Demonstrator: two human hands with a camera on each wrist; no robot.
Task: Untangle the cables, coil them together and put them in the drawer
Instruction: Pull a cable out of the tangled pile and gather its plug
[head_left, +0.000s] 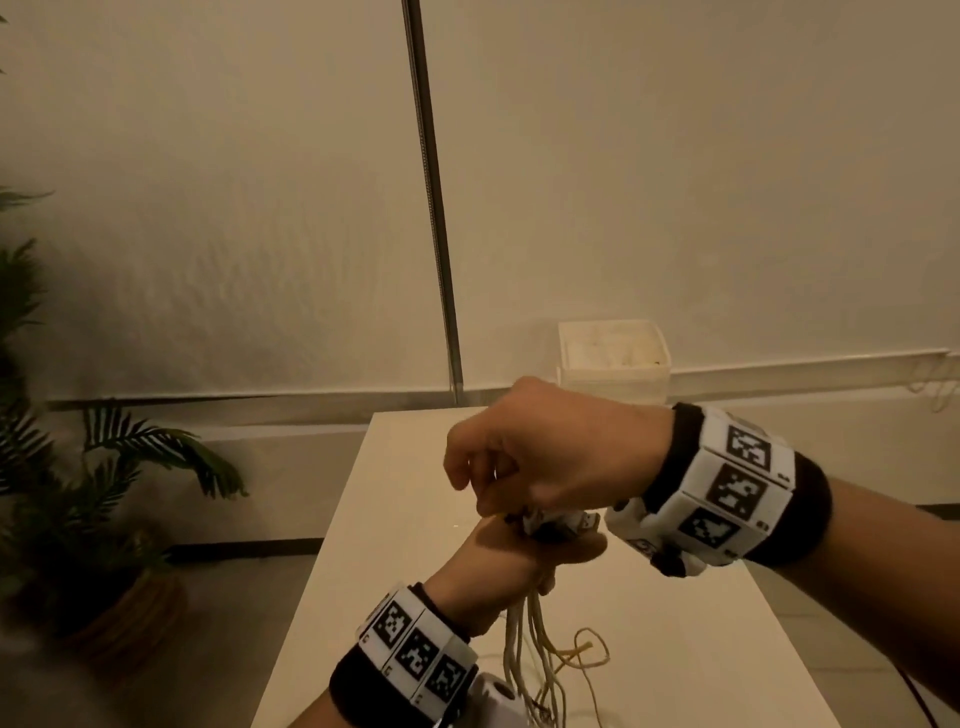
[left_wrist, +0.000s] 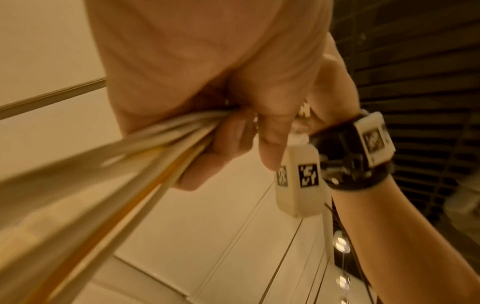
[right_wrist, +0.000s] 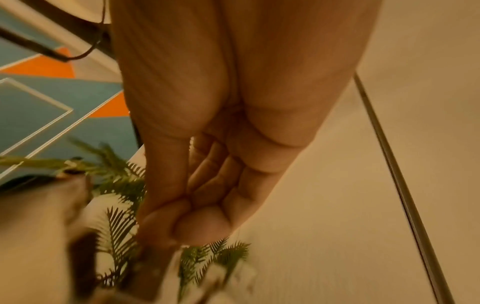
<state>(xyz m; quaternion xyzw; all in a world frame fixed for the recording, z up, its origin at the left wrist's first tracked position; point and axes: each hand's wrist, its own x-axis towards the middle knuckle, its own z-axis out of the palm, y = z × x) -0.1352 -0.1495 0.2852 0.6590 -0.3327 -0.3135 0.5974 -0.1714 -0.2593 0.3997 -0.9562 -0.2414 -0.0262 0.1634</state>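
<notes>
i'm at the gathering step: my left hand is wrapped tight round the cables, plug ends up, the rest hanging to the surface. my right hand pinches at the plugs on top. next i judge i must even the ends, then coil. i count one bundle, several pale cords and one yellow; no drawer in view.
</notes>
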